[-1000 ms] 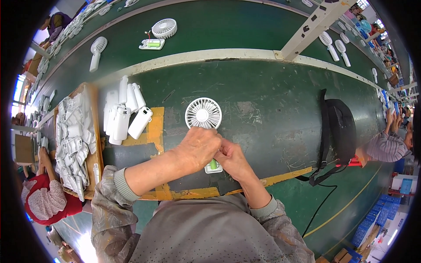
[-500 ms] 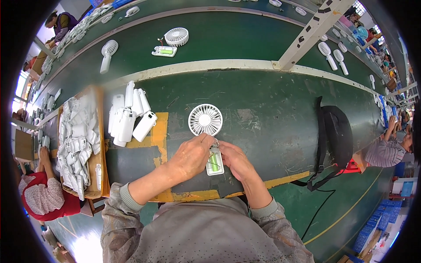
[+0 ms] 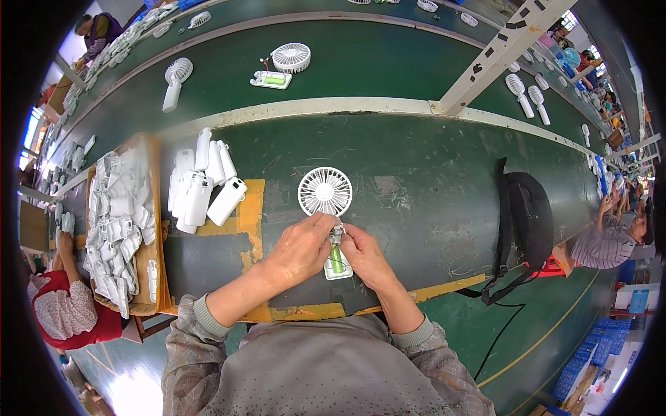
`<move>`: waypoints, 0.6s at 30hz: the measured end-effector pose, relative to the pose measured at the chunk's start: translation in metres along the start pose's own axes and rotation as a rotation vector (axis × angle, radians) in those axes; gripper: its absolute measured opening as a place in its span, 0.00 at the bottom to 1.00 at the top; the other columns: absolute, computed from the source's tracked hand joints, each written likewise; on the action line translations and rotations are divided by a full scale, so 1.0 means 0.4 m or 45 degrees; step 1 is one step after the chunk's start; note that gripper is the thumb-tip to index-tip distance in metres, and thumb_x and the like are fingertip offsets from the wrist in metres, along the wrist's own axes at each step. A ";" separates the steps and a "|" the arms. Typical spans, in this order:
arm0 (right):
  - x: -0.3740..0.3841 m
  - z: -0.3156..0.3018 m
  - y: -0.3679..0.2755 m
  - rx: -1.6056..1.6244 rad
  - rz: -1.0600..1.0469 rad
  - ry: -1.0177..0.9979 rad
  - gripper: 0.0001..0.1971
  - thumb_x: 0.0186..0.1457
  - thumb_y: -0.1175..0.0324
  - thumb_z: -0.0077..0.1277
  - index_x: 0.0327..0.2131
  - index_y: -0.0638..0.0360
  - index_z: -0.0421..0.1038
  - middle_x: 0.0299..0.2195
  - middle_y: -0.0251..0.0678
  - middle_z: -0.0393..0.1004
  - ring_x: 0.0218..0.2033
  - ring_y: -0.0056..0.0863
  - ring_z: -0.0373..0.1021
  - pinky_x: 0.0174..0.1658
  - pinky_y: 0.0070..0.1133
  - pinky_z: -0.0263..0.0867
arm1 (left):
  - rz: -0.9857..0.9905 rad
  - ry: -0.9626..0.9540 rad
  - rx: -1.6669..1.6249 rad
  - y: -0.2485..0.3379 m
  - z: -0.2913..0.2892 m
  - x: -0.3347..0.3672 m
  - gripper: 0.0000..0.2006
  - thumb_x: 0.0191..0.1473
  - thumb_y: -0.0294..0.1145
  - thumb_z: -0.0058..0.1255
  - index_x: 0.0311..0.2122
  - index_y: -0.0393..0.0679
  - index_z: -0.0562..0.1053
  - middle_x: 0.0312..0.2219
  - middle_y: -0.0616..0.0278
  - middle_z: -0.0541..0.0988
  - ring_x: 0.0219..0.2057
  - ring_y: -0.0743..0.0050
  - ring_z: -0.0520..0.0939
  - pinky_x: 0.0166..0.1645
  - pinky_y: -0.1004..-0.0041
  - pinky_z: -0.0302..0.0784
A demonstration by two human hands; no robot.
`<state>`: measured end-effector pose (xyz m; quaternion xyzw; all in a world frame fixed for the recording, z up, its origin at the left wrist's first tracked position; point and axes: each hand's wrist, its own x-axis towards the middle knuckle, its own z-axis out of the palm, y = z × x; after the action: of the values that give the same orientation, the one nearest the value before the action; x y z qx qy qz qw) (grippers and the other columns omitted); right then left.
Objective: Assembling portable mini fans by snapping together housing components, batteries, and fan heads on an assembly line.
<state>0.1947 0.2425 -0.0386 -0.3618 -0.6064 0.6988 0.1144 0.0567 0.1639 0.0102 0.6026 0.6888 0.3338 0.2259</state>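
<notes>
Fan [image 3: 325, 200] on the bench [image 3: 444, 222], apparently part-built.
The battery [image 3: 337, 260], a green cylinder, lies in the white handle [image 3: 339, 275]; covering the open handle appears left undone. Left hand [image 3: 298, 248] and right hand [image 3: 366, 258] curl closed on the handle's upper end, their exact pinch hidden. Just beyond, the head [image 3: 325, 183] is round, with radial ribs. Leftward lie smooth, round-ended shells [image 3: 197, 200], beside a cardboard box [image 3: 161, 272] of white parts [image 3: 118, 229].

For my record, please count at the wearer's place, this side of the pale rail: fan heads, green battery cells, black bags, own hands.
Fan head: 1
Green battery cell: 1
Black bag: 1
Left hand and right hand: 2
Total: 5
</notes>
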 end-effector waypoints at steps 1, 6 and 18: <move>0.001 -0.004 0.003 -0.001 -0.001 0.001 0.15 0.55 0.72 0.35 0.44 0.67 0.66 0.32 0.33 0.71 0.32 0.16 0.65 0.35 0.17 0.62 | 0.001 0.001 -0.001 0.001 -0.001 0.001 0.15 0.43 0.18 0.47 0.39 0.39 0.67 0.28 0.52 0.71 0.27 0.52 0.76 0.32 0.62 0.72; -0.006 -0.017 -0.011 0.319 0.034 -0.176 0.15 0.59 0.73 0.35 0.48 0.66 0.64 0.38 0.30 0.70 0.37 0.15 0.65 0.41 0.15 0.64 | 0.102 -0.056 0.028 -0.006 -0.005 -0.006 0.16 0.42 0.18 0.48 0.40 0.40 0.73 0.29 0.55 0.72 0.28 0.54 0.76 0.33 0.63 0.72; -0.012 -0.028 -0.028 0.524 0.187 -0.230 0.18 0.57 0.72 0.36 0.50 0.65 0.62 0.40 0.34 0.70 0.40 0.20 0.68 0.43 0.19 0.66 | 0.084 -0.045 -0.010 -0.005 0.002 -0.003 0.12 0.42 0.17 0.48 0.36 0.39 0.72 0.28 0.55 0.72 0.29 0.53 0.76 0.33 0.63 0.73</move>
<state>0.2022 0.2509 -0.0267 -0.3098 -0.4310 0.8437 0.0800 0.0561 0.1628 0.0080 0.6298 0.6632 0.3331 0.2293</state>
